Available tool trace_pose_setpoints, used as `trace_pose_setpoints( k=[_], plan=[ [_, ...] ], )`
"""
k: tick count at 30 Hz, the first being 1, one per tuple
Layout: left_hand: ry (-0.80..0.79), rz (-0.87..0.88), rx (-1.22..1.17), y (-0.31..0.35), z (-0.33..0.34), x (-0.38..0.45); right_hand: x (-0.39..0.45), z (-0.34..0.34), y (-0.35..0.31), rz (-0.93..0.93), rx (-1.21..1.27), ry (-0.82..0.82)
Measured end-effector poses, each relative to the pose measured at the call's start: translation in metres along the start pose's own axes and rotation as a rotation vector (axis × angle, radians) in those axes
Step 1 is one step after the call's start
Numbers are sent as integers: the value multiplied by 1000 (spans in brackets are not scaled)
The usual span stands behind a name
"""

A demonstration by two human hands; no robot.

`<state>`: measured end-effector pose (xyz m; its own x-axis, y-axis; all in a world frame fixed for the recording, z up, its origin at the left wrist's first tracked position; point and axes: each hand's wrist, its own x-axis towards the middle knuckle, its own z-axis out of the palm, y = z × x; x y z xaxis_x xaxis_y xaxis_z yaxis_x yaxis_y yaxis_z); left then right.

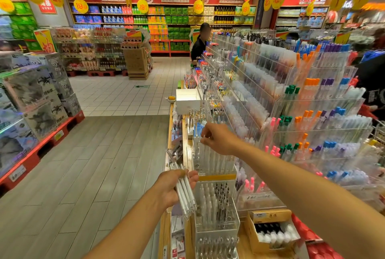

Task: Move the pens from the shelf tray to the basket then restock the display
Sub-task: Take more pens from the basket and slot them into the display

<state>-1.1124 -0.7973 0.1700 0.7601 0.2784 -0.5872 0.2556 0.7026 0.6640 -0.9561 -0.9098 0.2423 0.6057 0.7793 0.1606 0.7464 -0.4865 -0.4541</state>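
Restocking step: a handful of pens held ready while one went into the display.

The left hand had its grip closed around a bundle of white pens, held low beside the clear tray at the near end of the shelf. The right hand reached over that tray, its fingertips pinched on what looked like a single pen at the tops of the white pens standing there. No basket could be made out for certain. By the look of it this was the restocking part of the task; the next move probably called for seating that pen upright among the others, then drawing another from the bundle without loosening the rest. A cardboard box of black-and-white pens sat open lower right.
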Motion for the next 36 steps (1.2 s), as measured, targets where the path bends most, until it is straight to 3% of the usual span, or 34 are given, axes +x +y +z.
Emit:
trace_pose_setpoints(
  k=[12, 15, 18, 22, 25, 30, 33, 36],
  plan=[
    [-72, 51, 55, 3, 2, 0, 9, 9, -10, -157, -308, -24],
    [-106, 123, 1, 6, 6, -3, 6, 7, -21, -186, -142, -36],
    [-169, 162, -49, 10, 9, -6, 5, 0, -26, -132, 50, -222],
    [-234, 209, -95, 14, 12, -8, 1, -14, -22, -30, 538, -369],
    [-246, 208, -124, 15, 15, -6, -1, -17, -19, -28, 657, -425],
    [-129, 55, -167, 10, 11, 0, 6, -24, -22, -2, 562, -195],
    [-23, -28, -162, 4, 3, 5, 14, -30, -21, -31, 280, -35],
    [-22, -56, -136, 0, -2, 6, 17, -26, -18, -79, 37, 49]
  ],
)
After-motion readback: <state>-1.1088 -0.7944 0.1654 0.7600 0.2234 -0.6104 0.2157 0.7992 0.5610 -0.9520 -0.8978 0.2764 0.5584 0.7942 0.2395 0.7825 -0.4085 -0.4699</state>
